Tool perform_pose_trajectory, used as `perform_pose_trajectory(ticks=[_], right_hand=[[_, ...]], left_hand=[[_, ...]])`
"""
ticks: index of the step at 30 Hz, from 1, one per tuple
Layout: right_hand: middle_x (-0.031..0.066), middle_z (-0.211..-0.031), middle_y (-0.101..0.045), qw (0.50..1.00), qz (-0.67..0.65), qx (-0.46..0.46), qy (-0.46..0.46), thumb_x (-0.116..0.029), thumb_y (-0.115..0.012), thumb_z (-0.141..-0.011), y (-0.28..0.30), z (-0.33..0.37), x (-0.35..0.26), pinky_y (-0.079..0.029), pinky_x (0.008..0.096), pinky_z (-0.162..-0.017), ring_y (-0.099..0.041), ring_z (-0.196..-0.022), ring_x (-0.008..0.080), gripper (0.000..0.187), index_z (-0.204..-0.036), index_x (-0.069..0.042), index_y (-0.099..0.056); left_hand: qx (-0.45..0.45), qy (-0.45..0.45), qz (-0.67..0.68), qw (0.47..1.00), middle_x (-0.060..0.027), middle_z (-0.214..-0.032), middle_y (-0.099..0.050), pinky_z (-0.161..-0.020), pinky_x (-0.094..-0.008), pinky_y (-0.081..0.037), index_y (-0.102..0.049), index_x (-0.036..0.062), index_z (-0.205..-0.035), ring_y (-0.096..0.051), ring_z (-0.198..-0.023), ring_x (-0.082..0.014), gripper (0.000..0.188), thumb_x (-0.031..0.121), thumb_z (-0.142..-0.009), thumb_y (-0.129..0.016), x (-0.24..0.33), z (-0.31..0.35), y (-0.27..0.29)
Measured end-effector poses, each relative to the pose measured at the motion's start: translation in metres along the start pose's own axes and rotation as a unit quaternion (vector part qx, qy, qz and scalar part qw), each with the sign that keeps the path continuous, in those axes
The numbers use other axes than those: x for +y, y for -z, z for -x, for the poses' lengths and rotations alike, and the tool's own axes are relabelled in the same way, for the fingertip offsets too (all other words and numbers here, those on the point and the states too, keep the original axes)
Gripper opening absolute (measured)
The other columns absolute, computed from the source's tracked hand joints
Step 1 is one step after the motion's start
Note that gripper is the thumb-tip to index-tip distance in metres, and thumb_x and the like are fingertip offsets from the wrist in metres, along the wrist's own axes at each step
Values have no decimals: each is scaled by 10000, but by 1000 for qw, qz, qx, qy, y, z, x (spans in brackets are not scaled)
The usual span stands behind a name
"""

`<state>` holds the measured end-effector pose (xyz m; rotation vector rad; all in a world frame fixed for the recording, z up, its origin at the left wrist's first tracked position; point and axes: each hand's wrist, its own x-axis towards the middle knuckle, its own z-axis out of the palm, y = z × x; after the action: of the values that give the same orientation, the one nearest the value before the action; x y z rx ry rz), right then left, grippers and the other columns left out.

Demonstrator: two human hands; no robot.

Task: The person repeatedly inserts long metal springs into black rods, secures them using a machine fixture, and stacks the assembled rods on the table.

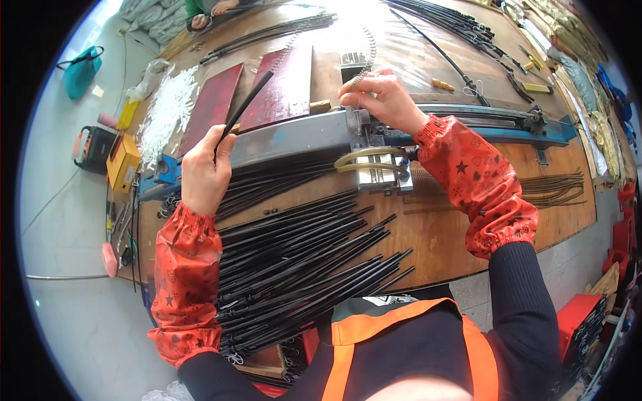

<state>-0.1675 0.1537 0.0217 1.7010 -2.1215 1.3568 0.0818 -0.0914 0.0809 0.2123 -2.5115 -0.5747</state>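
My left hand point(207, 167) is closed round a thin black tube point(249, 100), which slants up and to the right above the bench. From the tube's upper tip a long, thin coil spring point(369, 50) seems to rise and arch over to my right hand; glare hides the top of the arch. My right hand point(384, 100) pinches the spring's other end between thumb and fingers, just above a metal clamp fixture point(361, 120) on the long grey-blue rail point(287, 144). Red patterned sleeve covers are on both my forearms.
Several black rods point(294, 254) lie piled between my body and the rail. Two dark red boards point(277, 93) and a heap of white pieces point(167, 110) lie beyond it. More rods point(441, 23) and hand tools point(528, 77) are at the far right. Another person's hands point(210, 13) show at the far left.
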Motion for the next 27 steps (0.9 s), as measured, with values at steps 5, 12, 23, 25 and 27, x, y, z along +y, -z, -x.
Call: perform_pose_trajectory(ticks=[5,12,23,25,27], right_hand=[[29,-788,-714,993,40,-105,-43,-340,-636,-952,-13,-15,-14,-424,349,-849,-680,-813,206,216,-958,-165,-762],[19,-758,-682,941,329,-12,71,-200,-702,-899,23,22,12,-378,414,-919,-647,-858,227,70,-844,-159,-689],[26,-929,-712,858,511,51,0,-114,-669,-905,193,173,57,-358,417,-1021,-634,-934,230,48,-942,-136,-690],[46,-937,-693,869,490,20,-67,-164,-641,-973,202,193,76,-352,398,-1075,-622,-999,222,85,-998,-89,-672],[51,-911,-673,886,457,37,-67,-152,-644,-973,199,199,82,-376,389,-1041,-616,-963,228,79,-996,-80,-665]], left_hand=[[-6,16,3,1000,-200,-782,-649,-590,-375,-479,-677,42,-1095,-608,-615,-327,162,169,-1000,-641,-4,3,-4],[-17,-6,-35,999,-179,-899,-703,-675,-390,-526,-693,54,-1131,-687,-772,-351,232,231,-983,-663,-19,-1,-11],[-122,-142,-74,980,-125,-813,-709,-574,-454,-547,-681,188,-1105,-700,-704,-344,207,332,-967,-627,30,-47,-130],[-160,-105,-82,978,-142,-775,-699,-611,-471,-546,-628,155,-1083,-691,-697,-373,231,356,-969,-625,29,-49,-136],[-163,-69,-56,983,-164,-759,-679,-642,-494,-536,-585,121,-1051,-683,-715,-397,244,350,-973,-619,29,-45,-130]])
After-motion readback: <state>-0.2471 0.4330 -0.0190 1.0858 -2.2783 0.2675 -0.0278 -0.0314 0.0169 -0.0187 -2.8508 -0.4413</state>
